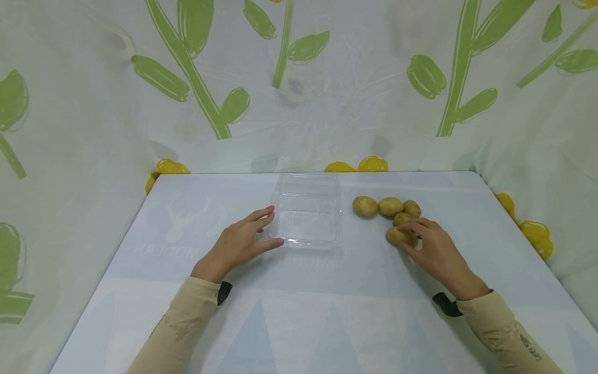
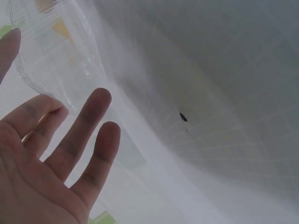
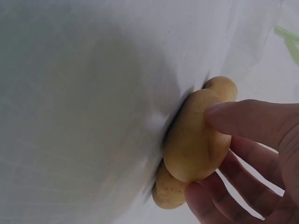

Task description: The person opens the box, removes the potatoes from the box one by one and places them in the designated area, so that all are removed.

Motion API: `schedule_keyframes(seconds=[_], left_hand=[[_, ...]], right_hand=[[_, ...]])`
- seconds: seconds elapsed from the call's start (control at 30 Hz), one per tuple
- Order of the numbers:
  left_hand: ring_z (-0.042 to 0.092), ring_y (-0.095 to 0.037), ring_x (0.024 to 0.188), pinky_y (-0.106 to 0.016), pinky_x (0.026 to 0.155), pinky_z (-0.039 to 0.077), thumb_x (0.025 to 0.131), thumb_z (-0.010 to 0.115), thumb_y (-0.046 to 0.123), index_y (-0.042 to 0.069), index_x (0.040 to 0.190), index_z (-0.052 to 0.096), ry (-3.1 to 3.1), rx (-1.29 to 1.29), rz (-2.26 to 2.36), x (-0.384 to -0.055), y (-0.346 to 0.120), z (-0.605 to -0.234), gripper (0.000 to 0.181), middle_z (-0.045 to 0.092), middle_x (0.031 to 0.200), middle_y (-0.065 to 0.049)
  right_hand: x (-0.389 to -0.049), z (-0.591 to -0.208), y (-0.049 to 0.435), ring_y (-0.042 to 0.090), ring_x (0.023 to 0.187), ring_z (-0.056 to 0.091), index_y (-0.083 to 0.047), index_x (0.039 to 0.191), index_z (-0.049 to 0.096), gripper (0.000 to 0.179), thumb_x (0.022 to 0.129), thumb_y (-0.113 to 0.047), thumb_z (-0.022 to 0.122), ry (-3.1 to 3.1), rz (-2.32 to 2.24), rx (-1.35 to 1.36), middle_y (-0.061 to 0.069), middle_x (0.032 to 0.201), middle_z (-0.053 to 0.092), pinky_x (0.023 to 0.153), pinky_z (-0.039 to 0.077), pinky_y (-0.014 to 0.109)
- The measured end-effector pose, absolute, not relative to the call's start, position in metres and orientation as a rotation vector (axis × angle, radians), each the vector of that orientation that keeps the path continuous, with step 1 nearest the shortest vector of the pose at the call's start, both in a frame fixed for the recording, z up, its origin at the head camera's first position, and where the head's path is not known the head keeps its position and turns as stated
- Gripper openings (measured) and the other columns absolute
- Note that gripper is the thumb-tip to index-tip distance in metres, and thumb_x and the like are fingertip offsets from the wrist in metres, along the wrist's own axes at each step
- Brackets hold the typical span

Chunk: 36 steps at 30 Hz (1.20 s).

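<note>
A clear plastic clamshell container (image 1: 307,223) stands with its lid raised at the middle of the table. At its left edge is my left hand (image 1: 238,244), fingers loosely spread and the fingertips right at the rim. In the left wrist view, the fingers (image 2: 96,100) show apart beside the clear plastic wall (image 2: 56,51). My right hand (image 1: 434,249) grips the nearest potato (image 1: 398,236) between thumb and fingers. The right wrist view shows the thumb on top of this potato (image 3: 191,140), with other potatoes partly hidden behind it.
More potatoes lie behind the gripped one: a left one (image 1: 365,206), a middle one (image 1: 390,206), a small one (image 1: 411,208) and one partly covered (image 1: 403,219). A patterned cloth wall (image 1: 355,114) rises behind the white table (image 1: 299,322).
</note>
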<state>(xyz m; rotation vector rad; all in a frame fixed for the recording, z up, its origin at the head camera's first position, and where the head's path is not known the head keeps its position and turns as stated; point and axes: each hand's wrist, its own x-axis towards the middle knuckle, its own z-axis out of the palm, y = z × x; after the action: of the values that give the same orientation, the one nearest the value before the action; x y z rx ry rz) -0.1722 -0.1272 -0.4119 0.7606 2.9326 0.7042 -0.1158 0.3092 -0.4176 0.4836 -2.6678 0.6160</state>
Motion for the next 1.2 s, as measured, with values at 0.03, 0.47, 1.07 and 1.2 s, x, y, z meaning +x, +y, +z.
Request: schedule_keyframes(seconds=[0.03,0.47,1.07,1.2], left_hand=[[0.052,-0.024,0.136,-0.052,0.100,0.049,0.091,0.063,0.065,0.013,0.153,0.045,2.932,0.761,0.704,-0.172,-0.127,-0.412,0.083,0.035,0.162,0.008],[0.050,-0.024,0.138,-0.050,0.102,0.049,0.092,0.064,0.064,0.011,0.153,0.044,2.943,0.789,0.672,-0.173,-0.125,-0.409,0.083,0.036,0.162,0.005],[0.049,-0.024,0.138,-0.049,0.101,0.049,0.091,0.066,0.063,0.008,0.153,0.046,2.966,0.827,0.652,-0.176,-0.123,-0.408,0.085,0.041,0.159,0.000],[0.049,-0.025,0.139,-0.049,0.102,0.049,0.090,0.066,0.063,0.007,0.152,0.047,2.970,0.824,0.629,-0.177,-0.123,-0.406,0.086,0.042,0.159,-0.001]], right_hand=[[-0.116,-0.418,0.309,0.041,0.107,0.061,-0.003,0.109,0.073,0.040,0.073,0.004,0.088,-2.665,0.614,0.484,0.017,0.114,0.068,0.088,0.050,0.056],[-0.114,-0.409,0.311,0.034,0.092,0.062,-0.005,0.118,0.071,0.030,0.090,-0.012,0.078,-2.651,0.626,0.396,0.015,0.109,0.068,0.071,0.050,0.050],[-0.126,-0.396,0.326,0.055,0.142,0.026,0.000,0.148,0.044,0.056,0.106,-0.036,0.053,-2.706,0.740,0.193,0.030,0.156,0.031,0.106,0.027,0.073],[-0.134,-0.395,0.335,0.060,0.145,0.013,0.001,0.154,0.034,0.063,0.108,-0.039,0.049,-2.722,0.700,0.212,0.035,0.160,0.019,0.114,0.010,0.071]])
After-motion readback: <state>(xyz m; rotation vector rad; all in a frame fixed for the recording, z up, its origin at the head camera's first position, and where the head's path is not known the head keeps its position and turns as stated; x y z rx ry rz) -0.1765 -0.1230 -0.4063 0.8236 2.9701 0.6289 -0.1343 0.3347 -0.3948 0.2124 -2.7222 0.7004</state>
